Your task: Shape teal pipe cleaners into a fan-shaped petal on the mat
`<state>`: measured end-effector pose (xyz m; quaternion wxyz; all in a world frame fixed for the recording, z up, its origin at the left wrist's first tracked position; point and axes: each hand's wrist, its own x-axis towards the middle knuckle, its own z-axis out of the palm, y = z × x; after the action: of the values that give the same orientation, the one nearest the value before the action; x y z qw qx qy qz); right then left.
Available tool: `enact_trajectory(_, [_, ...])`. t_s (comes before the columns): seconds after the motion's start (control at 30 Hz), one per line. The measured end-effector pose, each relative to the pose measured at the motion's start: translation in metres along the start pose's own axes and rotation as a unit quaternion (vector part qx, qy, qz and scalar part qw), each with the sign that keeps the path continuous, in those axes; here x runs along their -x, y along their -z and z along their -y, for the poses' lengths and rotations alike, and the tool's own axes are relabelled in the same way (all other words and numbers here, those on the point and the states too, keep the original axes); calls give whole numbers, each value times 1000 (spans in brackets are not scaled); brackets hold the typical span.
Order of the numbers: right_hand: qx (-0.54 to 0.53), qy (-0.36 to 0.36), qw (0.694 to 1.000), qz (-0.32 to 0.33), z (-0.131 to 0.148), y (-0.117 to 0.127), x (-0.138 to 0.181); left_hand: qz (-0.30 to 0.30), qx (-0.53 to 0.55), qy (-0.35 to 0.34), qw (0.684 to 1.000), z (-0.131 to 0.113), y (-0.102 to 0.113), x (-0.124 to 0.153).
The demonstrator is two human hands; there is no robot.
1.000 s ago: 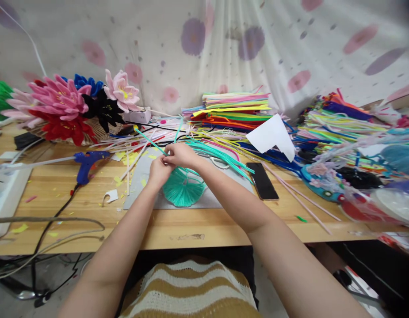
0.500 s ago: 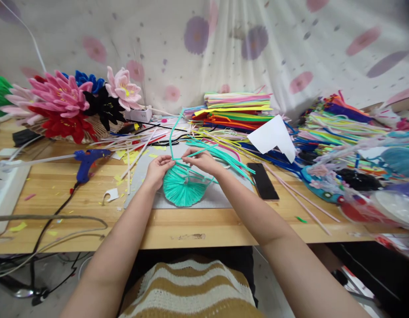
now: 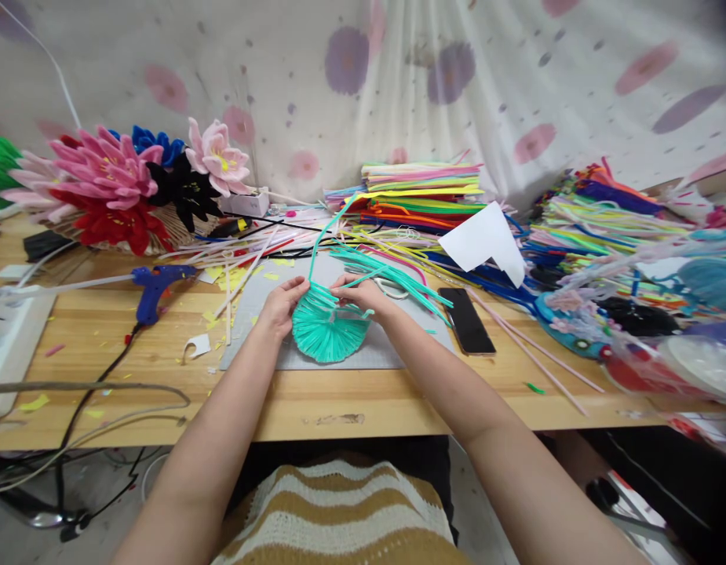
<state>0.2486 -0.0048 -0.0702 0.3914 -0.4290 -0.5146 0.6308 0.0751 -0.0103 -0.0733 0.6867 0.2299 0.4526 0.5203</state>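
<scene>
Between my hands is a round, fan-like turquoise pipe-cleaner piece (image 3: 329,333), its stems spreading out from a middle point. My left hand (image 3: 284,304) pinches its upper left edge, where one long turquoise pipe cleaner (image 3: 321,235) rises and bends toward the back. My right hand (image 3: 359,294) has its fingers closed at the upper right of the piece, on a turquoise stem whose free end points up to the right. Behind my right hand lies a bundle of loose turquoise pipe cleaners (image 3: 406,286), with scissors (image 3: 393,289) partly hidden beneath it. A grey mat (image 3: 262,345) lies under the work.
A blue glue gun (image 3: 156,290) and fluffy flowers (image 3: 112,173) are at the left. Stacked coloured pipe cleaners (image 3: 421,192) stand at the back. A white paper piece (image 3: 486,243), a black phone (image 3: 472,322) and more pipe cleaners (image 3: 610,227) are on the right.
My right hand has moved slightly right and down. The long upright stem now leans further right, and the round piece has shifted a little. The scissors show more.
</scene>
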Motion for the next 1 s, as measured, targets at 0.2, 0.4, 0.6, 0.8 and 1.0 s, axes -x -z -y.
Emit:
enact_trajectory(0.2, [-93, -62, 994, -9, -11, 4, -14, 22, -77, -44, 996, 1, -3, 1])
enact_trajectory(0.4, [-1, -95, 995, 3, -2, -1, -14, -26, -103, -88, 990, 2, -5, 1])
enact_trajectory(0.6, [59, -56, 997, 3, -1, -5, -11, -19, -112, -67, 991, 3, -6, 3])
enact_trajectory(0.8, [83, -2, 996, -8, 1, -11, -8, -23, -126, -66, 990, 3, -5, 1])
enact_trajectory(1.0, [127, 20, 991, -28, -4, -8, -11, -22, -122, -89, 988, 6, 0, -1])
